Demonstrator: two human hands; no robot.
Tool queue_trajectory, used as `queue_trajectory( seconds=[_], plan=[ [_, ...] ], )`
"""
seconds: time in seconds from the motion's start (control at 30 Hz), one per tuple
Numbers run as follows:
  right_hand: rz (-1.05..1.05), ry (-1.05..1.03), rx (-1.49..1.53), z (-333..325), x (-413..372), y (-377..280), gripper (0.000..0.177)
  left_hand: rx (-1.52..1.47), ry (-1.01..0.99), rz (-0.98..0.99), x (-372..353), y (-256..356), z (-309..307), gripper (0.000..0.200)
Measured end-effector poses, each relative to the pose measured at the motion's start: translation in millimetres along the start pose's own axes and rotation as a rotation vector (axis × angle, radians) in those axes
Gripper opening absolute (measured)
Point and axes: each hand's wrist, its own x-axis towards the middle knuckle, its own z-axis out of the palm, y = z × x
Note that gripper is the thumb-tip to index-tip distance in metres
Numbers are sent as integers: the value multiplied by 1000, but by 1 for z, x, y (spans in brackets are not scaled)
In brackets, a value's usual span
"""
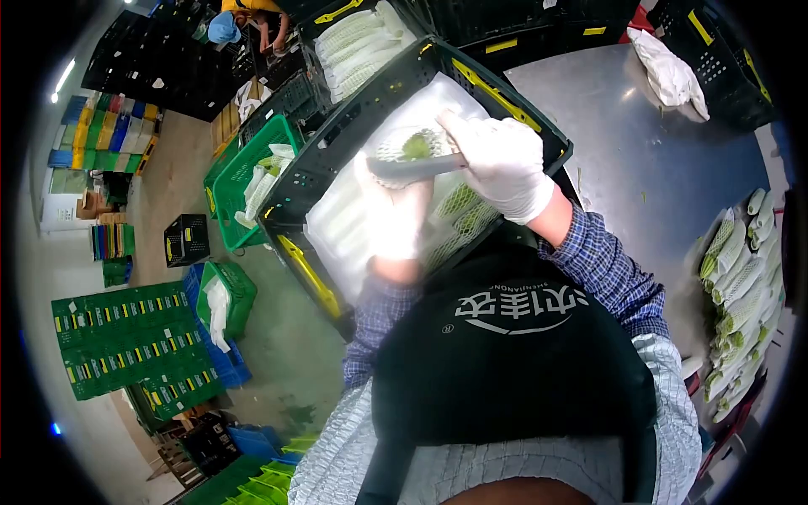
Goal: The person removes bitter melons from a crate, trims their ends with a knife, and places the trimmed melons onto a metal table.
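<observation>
My right hand [509, 168], in a white glove, is closed around the end of a grey, slightly curved blade that looks like a knife [417, 168]. Under the blade, my gloved left hand [394, 215] is closed, its fingers partly washed out by glare. It grips a green gourd [417, 147] in a white foam net, whose green end shows just above the blade. Both hands are over a black crate [404, 71] with yellow handles. White sheeting lines this crate, and more netted green gourds [461, 210] lie in it near my right wrist.
To the right stands a metal table [606, 126] with a pile of netted gourds [745, 295]. A green basket [240, 181] with netted gourds is left of the crate. Stacked green crates [126, 337] stand farther left. Another person [252, 13] works at the far top left.
</observation>
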Motion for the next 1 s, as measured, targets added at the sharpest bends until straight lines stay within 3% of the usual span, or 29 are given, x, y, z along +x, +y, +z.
queue_trajectory(
  seconds=[0.03, 0.1, 0.2, 0.23, 0.33, 0.4, 0.47, 0.6, 0.63, 0.67, 0.8, 0.9, 1.0],
  plan=[
    [-12, 23, -30, 2, 3, -4, 58, 268, 9, 75, -7, -3, 6, 43],
    [-35, 50, -25, 9, 5, -6, 53, -134, -231, -128, -7, 6, 1, 47],
    [-23, 54, -34, 7, 8, -5, 49, -88, -73, -106, -7, 4, 2, 49],
    [-49, 98, 39, 4, 9, 0, 51, 93, 161, 51, -21, -9, 24, 44],
    [23, 198, -20, 9, 6, 41, 53, -178, 207, -102, -26, -6, 19, 45],
    [228, 255, -263, 4, 5, 74, 52, -64, 159, -86, -33, -5, 14, 46],
    [265, 290, -241, -4, -7, 106, 52, 115, 104, -24, -40, -2, 10, 48],
    [445, 174, 231, 6, -15, 84, 38, 479, 11, 107, -43, 6, 7, 52],
    [613, 41, 636, -2, -14, 67, 24, 584, -9, 155, -41, 8, 7, 53],
    [780, -32, 838, -7, -10, 47, 25, 702, -37, 214, -39, 11, 5, 54],
    [1149, -608, 1310, -6, -22, 5, 33, 1073, -174, 410, -31, 23, -3, 59],
    [1048, -672, 1477, -16, -29, -9, 52, 1145, -256, 389, -39, 41, -18, 64],
    [990, -413, 1588, -21, -18, -19, 55, 1316, -224, 438, -44, 40, -11, 62]
  ],
)
